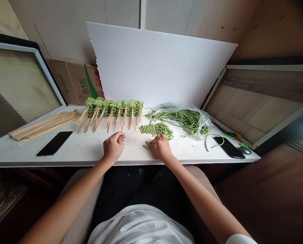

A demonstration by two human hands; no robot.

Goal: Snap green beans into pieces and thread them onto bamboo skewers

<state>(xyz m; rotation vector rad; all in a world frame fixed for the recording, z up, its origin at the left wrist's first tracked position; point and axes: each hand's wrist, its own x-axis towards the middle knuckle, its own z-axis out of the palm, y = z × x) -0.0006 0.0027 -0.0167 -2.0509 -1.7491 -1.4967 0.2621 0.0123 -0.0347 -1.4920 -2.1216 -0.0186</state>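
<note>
My left hand is closed round the bare end of a thin wooden skewer. The skewer points right, and a row of cut long bean pieces is threaded side by side on its far part. My right hand rests low over the table, its fingers pinched at a short bean piece. Another loose bean piece lies just left of those fingertips. Behind the right hand is a heap of cut bean pieces, partly touching the threaded row.
Finished bean skewers are stacked at the back, sticks forward. Bare skewers lie left, near a phone. Whole long beans fill a plastic bag. Another phone lies right. A white board stands behind.
</note>
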